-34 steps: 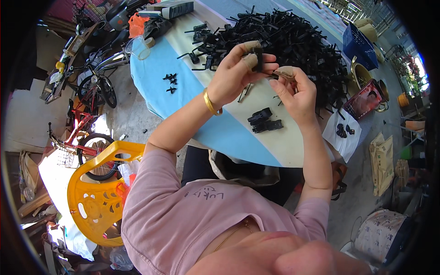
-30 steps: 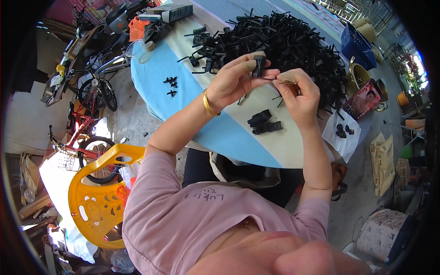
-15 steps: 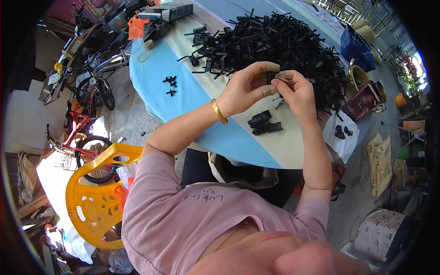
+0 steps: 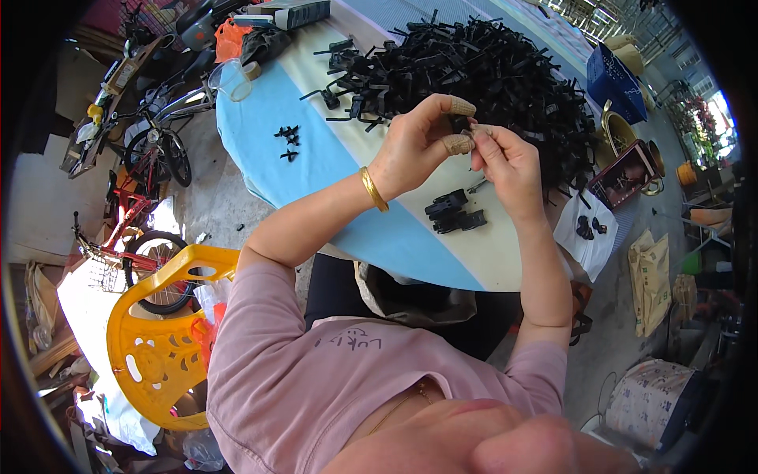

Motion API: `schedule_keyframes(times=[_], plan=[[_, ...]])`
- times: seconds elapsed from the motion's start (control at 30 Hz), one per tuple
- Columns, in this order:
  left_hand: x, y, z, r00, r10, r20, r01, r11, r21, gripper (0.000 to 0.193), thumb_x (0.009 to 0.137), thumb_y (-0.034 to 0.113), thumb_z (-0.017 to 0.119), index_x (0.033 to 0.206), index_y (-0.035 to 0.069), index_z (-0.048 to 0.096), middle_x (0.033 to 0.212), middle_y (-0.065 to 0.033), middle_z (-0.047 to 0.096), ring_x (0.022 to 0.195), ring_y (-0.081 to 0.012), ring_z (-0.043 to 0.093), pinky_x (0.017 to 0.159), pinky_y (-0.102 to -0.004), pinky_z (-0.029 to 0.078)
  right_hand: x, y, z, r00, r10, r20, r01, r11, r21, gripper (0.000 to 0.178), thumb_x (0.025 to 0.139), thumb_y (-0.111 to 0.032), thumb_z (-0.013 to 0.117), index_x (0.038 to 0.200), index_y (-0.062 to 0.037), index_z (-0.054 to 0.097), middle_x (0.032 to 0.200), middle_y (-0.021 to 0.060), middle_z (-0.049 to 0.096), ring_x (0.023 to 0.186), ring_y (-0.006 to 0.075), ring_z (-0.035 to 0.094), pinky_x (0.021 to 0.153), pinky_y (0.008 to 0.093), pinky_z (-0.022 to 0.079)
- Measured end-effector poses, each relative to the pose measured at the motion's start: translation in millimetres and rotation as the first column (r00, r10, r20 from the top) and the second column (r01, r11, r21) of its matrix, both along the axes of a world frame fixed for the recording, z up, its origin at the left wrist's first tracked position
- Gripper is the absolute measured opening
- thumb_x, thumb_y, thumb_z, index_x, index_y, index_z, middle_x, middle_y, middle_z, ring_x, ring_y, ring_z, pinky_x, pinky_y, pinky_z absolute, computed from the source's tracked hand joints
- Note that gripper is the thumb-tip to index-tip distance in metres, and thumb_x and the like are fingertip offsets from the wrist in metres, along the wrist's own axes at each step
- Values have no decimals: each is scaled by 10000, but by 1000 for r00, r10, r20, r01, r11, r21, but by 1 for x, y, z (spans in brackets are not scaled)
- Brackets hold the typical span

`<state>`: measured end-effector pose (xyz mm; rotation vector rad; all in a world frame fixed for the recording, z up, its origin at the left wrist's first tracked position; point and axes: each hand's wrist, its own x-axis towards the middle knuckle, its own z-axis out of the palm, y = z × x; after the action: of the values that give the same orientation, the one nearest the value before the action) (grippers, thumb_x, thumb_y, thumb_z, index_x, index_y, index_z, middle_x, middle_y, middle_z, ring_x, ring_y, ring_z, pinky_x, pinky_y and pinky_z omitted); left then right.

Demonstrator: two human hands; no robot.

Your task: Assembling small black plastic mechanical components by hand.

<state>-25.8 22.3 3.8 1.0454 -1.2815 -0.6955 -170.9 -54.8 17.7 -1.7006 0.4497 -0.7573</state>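
Note:
My left hand (image 4: pixel 418 146) pinches a small black plastic part (image 4: pixel 459 123) between thumb and forefinger, both wrapped in tan finger covers. Against it, my right hand (image 4: pixel 509 164) closes its thumb and forefinger; what those fingers hold is mostly hidden. A thin tool, perhaps tweezers (image 4: pixel 478 186), shows just below the right fingers. Below my hands, a few black plastic clips (image 4: pixel 454 212) lie side by side on the table cloth. Beyond the hands rises a large heap of black plastic pieces (image 4: pixel 474 67). Several tiny black pieces (image 4: pixel 287 138) rest on the blue stripe to the left.
The striped table (image 4: pixel 260 158) has a rounded left edge. Along its right side are a white plastic bag (image 4: pixel 588 245) with black bits, a phone (image 4: pixel 624 175) and a blue basket (image 4: pixel 616 83). A clear cup (image 4: pixel 230 80) stands far left. A yellow chair (image 4: pixel 158 347) is beside me.
Both hands stay together over the table. The left hand has tilted and shifted slightly, and the right fingers have bent in more around the part.

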Motion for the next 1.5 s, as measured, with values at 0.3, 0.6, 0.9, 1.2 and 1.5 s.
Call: schedule_keyframes(times=[0.3,0.6,0.9,1.2,1.5], plan=[[-3,5,-2,957,154,247,-109,976,-188,314,769,-69,601,1057,-11,490,956,-77,594,839,-111,586,728,-231,503,1,2,-2,1000,2,-15,-1,999,44,170,896,-146,505,912,-3,596,614,-27,483,487,3,347,419,148,228],[-2,12,22,857,-286,429,191,949,251,355,663,93,731,979,77,572,757,-56,590,603,-157,551,561,-286,458,-29,-31,22,818,-97,-567,-175,897,-407,231,745,-43,618,974,-13,605,690,64,601,583,56,507,554,215,420],[14,-3,4,972,-38,232,-26,963,268,539,663,159,762,1140,75,525,906,-36,605,854,-117,538,682,-272,480,-10,-25,4,919,-259,-296,-48,673,-738,135,711,-15,617,845,-25,629,770,99,597,679,236,594,612,286,464],[16,-8,5,958,-230,-171,264,939,220,750,673,32,740,1299,-2,329,1136,-139,524,1000,-177,550,858,-311,466,-1,-6,1,999,30,-19,-33,980,-197,87,789,-15,618,867,20,601,766,14,587,697,74,544,643,190,436],[7,-4,5,974,-191,-123,204,973,105,389,724,-76,637,1060,10,461,1062,-62,554,858,-91,582,705,-210,492,-1,-15,0,995,85,-54,-70,966,248,158,832,-105,595,954,-6,579,714,-7,557,570,6,438,488,138,315]])
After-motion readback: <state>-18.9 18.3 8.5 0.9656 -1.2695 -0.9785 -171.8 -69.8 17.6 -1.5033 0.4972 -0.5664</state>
